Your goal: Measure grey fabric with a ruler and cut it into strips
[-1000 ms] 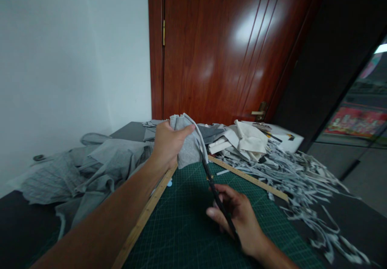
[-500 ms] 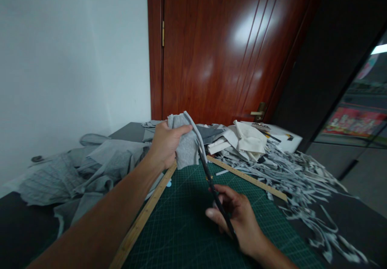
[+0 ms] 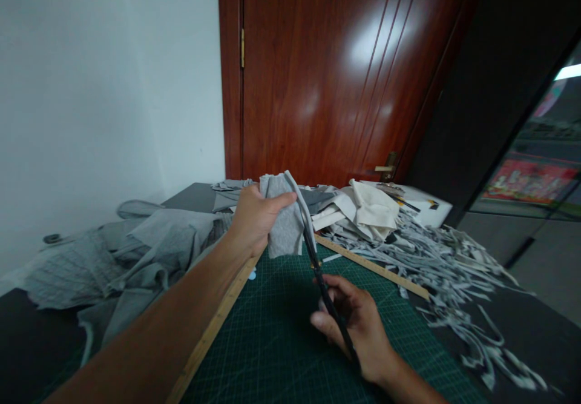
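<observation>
Between the thumb and fingers of my left hand (image 3: 261, 216) is a small piece of grey fabric (image 3: 285, 228), held up above the cutting mat. Black scissors (image 3: 333, 310) are gripped in my right hand (image 3: 356, 325), their blades pointing up and away from me. The blades meet the fabric along its right side, where a narrow strip (image 3: 300, 201) curves away from the main piece. The strip is still joined near its top, by my left thumb. Beneath both hands lies the green gridded cutting mat (image 3: 272, 331).
Wooden rulers lie on the mat, one at the left (image 3: 218, 325) and one at the right (image 3: 372, 261). Grey cloth (image 3: 149, 246) is heaped on the left. Cut grey strips (image 3: 454, 271) and cream fabric (image 3: 374, 210) are piled on the right. Behind stands a wooden door (image 3: 308, 77).
My left hand and the fabric have shifted slightly right. The strip's lower part has moved along with it beside the blades. My right hand stays nearly in place with the scissors.
</observation>
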### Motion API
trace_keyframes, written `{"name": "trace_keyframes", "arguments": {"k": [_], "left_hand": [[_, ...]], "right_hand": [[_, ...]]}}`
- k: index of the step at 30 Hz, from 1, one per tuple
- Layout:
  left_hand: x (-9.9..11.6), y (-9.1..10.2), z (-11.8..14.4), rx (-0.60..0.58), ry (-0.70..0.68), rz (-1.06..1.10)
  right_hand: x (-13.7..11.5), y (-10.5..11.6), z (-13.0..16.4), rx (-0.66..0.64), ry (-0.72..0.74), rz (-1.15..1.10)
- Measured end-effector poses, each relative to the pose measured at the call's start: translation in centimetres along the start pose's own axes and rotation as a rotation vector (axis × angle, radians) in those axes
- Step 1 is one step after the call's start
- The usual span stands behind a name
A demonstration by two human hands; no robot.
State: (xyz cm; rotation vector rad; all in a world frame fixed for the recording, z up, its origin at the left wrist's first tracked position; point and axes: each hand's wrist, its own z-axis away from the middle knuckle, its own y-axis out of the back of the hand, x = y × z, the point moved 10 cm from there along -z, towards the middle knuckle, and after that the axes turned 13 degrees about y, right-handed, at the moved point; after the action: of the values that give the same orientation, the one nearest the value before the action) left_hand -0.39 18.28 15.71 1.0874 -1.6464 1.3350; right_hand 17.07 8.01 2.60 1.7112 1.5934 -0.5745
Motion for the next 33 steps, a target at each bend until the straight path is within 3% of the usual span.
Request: {"name": "trace_keyframes", "arguments": {"k": [16,33], "left_hand": [[0.3,-0.4,0.1,-0.066,0.055,0.105],[0.1,-1.2,0.4,-0.143,0.064,-0.083]], "right_hand": [[1.1,-0.2,0.4,0.006,-0.120,0.000],[0.5,0.4,0.1,0.032,-0.031,-0.022]]}}
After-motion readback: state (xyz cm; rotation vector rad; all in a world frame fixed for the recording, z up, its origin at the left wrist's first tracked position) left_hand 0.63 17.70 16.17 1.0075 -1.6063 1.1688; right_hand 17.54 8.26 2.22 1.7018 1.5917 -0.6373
